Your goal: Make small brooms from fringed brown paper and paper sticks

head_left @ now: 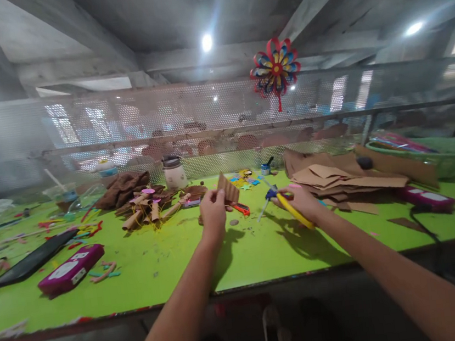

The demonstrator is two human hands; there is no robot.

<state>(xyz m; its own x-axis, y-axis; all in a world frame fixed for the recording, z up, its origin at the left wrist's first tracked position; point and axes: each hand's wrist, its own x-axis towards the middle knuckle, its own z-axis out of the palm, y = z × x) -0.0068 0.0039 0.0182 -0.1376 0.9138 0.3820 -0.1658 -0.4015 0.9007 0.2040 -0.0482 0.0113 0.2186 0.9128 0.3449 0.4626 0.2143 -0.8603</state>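
Pinched in the fingers of my left hand (214, 209) is a small piece of brown corrugated cardboard (228, 188), held upright above the table. My right hand (301, 201) is closed around scissors with a yellow handle (294, 210) and a blue part near the blade, which points down and left, apart from the cardboard. Between the hands, close to my left one, an orange-red cutter (241, 208) lies on the green table (246, 256).
Brown cardboard sheets (337, 182) are stacked at right, beside a green basket (436, 147). Rolled cardboard pieces (141, 211) lie at left. Purple boxes (72, 268) sit on both sides. A lidded jar (174, 172) stands before the mesh screen (204, 112), where a paper flower (276, 69) hangs.
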